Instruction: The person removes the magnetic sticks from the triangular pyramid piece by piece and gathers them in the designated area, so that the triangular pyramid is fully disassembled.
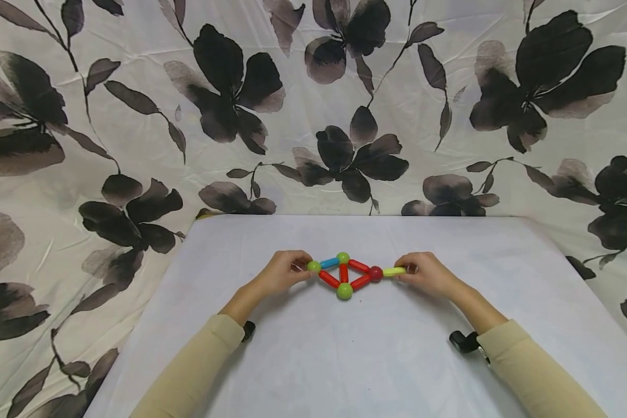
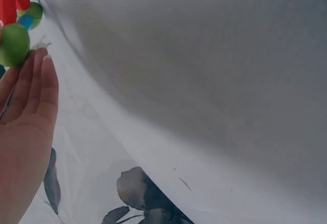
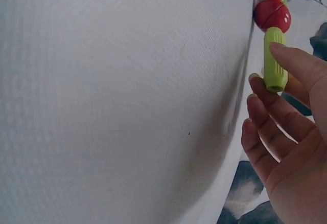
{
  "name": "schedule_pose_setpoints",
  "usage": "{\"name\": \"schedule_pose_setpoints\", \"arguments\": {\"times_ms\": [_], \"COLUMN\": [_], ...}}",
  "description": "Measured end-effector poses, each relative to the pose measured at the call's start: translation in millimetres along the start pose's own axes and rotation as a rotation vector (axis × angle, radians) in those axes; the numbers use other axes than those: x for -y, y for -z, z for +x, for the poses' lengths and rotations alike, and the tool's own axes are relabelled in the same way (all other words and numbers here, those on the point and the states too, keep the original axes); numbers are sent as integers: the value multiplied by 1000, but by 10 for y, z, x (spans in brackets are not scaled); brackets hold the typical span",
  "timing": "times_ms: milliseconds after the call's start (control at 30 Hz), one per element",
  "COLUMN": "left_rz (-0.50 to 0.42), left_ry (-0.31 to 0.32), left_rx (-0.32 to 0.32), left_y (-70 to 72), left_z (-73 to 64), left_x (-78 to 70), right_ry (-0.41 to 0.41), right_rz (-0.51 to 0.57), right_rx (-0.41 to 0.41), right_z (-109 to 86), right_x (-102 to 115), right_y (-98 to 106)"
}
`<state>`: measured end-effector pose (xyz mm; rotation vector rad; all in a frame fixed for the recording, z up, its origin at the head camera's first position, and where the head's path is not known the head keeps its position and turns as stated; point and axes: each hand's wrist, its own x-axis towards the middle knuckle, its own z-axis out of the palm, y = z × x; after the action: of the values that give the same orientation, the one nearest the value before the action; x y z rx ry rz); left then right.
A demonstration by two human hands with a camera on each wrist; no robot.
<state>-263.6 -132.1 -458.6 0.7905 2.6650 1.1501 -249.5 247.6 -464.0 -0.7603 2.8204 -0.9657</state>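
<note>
A flat frame of magnetic building rods and balls spans the space between my hands over the table. It has a blue rod [image 1: 330,263], several red rods [image 1: 359,266], a green ball [image 1: 314,266] at its left corner, two more green balls and a red ball [image 1: 376,274] at its right corner. My left hand [image 1: 284,271] pinches the left green ball [image 2: 14,45] at its fingertips. From the red ball [image 3: 272,14] a yellow-green rod [image 3: 275,60] sticks out to the right. Thumb and fingers of my right hand [image 1: 427,273] pinch that rod near its free end.
The white table [image 1: 313,360] lies under both hands, its far edge against a flower-printed cloth [image 1: 292,116]. A black strap camera [image 1: 464,342] sits on the right wrist, and another dark one [image 1: 248,331] on the left.
</note>
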Motion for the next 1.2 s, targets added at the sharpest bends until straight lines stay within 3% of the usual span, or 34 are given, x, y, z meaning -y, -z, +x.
{"name": "schedule_pose_setpoints", "arguments": {"times_ms": [567,833,1000,1200], "left_rz": [95,90,81,85], "left_ry": [59,83,94,91], "left_rx": [77,96,116,121], "left_y": [-31,-39,-48,-36], "left_z": [30,32,34,42], "left_x": [21,2,11,-2], "right_ry": [-58,-66,-61,-29], "right_rz": [-115,-143,-164,-167], "right_rx": [57,68,34,-32], "right_z": [83,82,34,54], "right_x": [4,-2,75,325], "right_y": [10,14,87,134]}}
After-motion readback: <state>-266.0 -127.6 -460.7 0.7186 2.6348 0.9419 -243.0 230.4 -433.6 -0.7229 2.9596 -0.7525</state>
